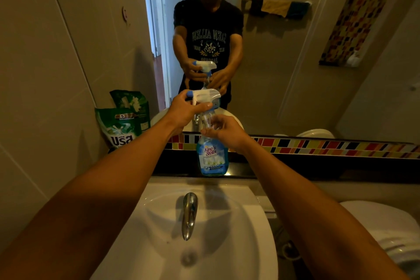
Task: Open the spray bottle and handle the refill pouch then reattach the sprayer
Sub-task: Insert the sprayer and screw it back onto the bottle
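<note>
Two hands working at the head of a spray bottle on the ledge behind a washbasin

The left hand (185, 111) is closing its fingers and thumb around the white trigger sprayer (204, 96), which is sitting at the top of the King's Stella spray bottle (212, 154); just below and to the right of it, the right hand (223, 130) is gripping the bottle's clear neck. The bottle is standing upright on the dark ledge (295, 166) beneath both hands, blue liquid filling its lower part. The green refill pouch (120, 127) is leaning against the tiled wall well to the left of the left hand, untouched. The chrome faucet (189, 213) and white basin (238, 245) are lying nearer the camera, under the forearms
</note>
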The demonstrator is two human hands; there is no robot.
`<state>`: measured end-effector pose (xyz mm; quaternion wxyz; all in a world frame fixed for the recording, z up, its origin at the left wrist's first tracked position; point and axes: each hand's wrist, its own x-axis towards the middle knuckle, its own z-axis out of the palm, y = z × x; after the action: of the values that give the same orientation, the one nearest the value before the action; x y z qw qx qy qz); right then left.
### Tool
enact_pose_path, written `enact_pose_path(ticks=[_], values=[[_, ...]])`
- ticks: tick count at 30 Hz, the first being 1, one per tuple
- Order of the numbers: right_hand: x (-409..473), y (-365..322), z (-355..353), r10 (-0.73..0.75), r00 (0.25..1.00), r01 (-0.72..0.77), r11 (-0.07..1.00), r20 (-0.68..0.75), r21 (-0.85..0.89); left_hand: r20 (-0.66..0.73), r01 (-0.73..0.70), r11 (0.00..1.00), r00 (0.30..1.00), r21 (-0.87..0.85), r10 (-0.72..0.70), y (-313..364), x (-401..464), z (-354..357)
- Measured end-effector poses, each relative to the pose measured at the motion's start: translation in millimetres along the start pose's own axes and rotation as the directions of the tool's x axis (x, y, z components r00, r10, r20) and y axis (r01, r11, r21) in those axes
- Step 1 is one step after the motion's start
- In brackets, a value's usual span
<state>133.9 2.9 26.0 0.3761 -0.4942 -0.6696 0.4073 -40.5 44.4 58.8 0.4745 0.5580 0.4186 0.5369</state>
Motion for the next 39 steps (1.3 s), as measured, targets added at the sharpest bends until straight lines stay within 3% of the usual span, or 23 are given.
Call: enact_pose_path(ticks=[11, 25, 39], values=[[-2, -7, 3, 0.029, 0.999, -0.03, 0.998, -0.013, -0.049, -0.012, -0.025, 0.999, 1.0, 0.036, 0.025, -3, -2, -1], [-9, -5, -4, 0.081, 0.993, -0.078, 0.996, 0.089, -0.045, -0.017, 0.006, 0.999, 1.0, 0.043, -0.005, -9, -4, -2], [-11, 24, -16, 0.152, 0.984, -0.158, 0.985, 0.094, 0.07, 0.017, -0.076, 0.997, 0.997, 0.029, 0.076, 5, 2, 0]])
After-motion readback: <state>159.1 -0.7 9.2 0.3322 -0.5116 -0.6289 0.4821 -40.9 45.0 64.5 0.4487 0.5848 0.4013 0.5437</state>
